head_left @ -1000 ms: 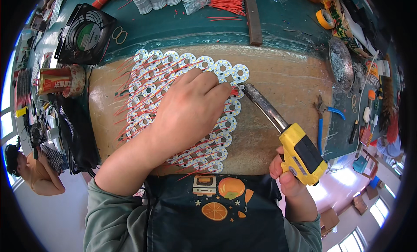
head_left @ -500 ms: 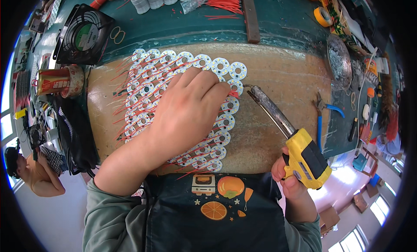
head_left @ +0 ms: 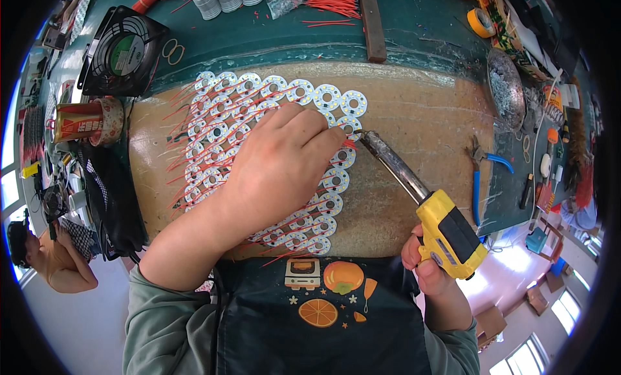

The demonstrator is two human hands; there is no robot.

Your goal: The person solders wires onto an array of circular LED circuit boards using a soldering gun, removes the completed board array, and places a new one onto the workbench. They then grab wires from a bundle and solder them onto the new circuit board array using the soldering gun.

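Observation:
My left hand (head_left: 283, 158) is closed over the rows of round white LED boards (head_left: 299, 92), its fingertips hidden from above. A small bunch of red wires (head_left: 349, 143) pokes out beyond its fingers, next to a board in the right-hand column. In my right hand (head_left: 428, 266) is a yellow soldering gun (head_left: 451, 236) with a black grip panel. Its metal barrel slants up to the left, and the tip sits at the edge of that board, close to the red wires. More thin red wires trail left across the other boards.
The boards lie on a brown work mat (head_left: 420, 116). Blue-handled pliers (head_left: 477, 174) and a metal bowl (head_left: 506, 90) are at the right. A black fan (head_left: 123, 52) stands far left, and stacked discs (head_left: 228, 0) and a metal bar (head_left: 373, 26) lie behind. Another person (head_left: 52, 252) sits at left.
The soldering gun has moved a little left, bringing its tip up to the board's edge. My left hand has shifted slightly to the right.

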